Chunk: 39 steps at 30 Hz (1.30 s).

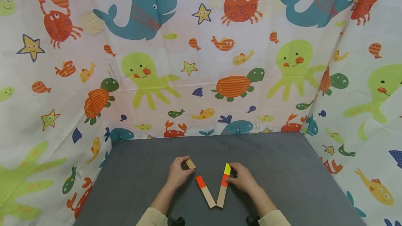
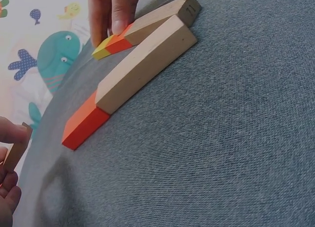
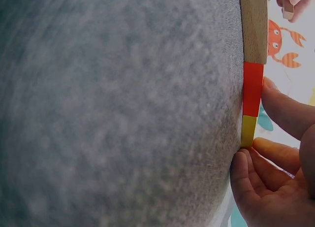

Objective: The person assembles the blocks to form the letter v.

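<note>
My left hand [image 1: 178,174] pinches a small plain wooden block [image 1: 190,164] above the grey cloth, left of two rows of blocks. The left row is a red block [image 1: 200,182] end to end with a longer wooden block [image 2: 146,64]. The right row has a wooden block [image 1: 221,198], a red block [image 3: 253,89] and a yellow block [image 3: 248,131]. My right hand [image 1: 245,180] has its fingertips at the yellow block's far end, its thumb touching the red block beside it. At their near ends the rows almost meet, forming a V.
A grey cloth [image 1: 141,180] covers the table. Behind it and at the sides hangs a white curtain [image 1: 201,90] printed with sea animals. Dark devices [image 1: 176,221] sit at both wrists. A number is marked on the right wooden block's end [image 2: 189,11].
</note>
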Each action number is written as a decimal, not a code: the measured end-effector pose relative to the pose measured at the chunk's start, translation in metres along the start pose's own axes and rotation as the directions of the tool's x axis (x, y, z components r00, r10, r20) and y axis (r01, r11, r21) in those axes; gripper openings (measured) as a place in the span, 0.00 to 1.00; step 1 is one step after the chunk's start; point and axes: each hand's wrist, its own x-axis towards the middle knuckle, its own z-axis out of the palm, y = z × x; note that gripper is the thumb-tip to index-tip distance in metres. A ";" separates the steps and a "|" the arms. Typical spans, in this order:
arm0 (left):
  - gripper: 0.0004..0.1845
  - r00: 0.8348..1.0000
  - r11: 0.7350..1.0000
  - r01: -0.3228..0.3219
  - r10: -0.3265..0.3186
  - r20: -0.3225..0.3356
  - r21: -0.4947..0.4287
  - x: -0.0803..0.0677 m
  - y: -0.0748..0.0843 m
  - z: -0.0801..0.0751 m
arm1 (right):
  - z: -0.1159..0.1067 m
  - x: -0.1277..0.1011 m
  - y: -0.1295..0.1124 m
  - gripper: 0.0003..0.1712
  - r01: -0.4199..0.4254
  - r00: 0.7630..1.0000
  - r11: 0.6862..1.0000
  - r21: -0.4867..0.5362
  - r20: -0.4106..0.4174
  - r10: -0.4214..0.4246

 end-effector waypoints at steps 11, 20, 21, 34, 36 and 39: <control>0.29 1.000 1.000 -0.006 0.006 0.011 0.007 -0.002 0.000 0.010 | 0.003 0.000 0.000 0.40 -0.010 1.000 1.000 -0.008 0.004 0.010; 0.28 0.999 1.000 0.023 -0.023 0.031 0.011 -0.003 -0.006 0.015 | 0.006 0.001 0.003 0.40 -0.018 1.000 1.000 -0.010 0.001 0.018; 0.28 0.999 1.000 0.024 -0.025 0.035 0.013 -0.003 -0.006 0.016 | 0.006 0.001 0.003 0.41 -0.018 1.000 1.000 -0.009 0.000 0.018; 0.29 0.999 0.999 -0.009 0.007 0.051 0.048 -0.004 -0.010 0.022 | 0.005 0.000 0.004 0.40 -0.006 1.000 1.000 -0.001 -0.003 0.006; 0.29 0.998 0.998 -0.010 0.007 0.056 0.054 -0.004 -0.010 0.023 | 0.004 0.000 0.004 0.40 -0.010 1.000 1.000 0.005 -0.002 0.010; 0.29 0.998 0.998 -0.010 0.005 0.062 0.065 -0.004 -0.010 0.023 | 0.003 0.000 0.003 0.40 -0.008 1.000 1.000 0.006 -0.001 0.008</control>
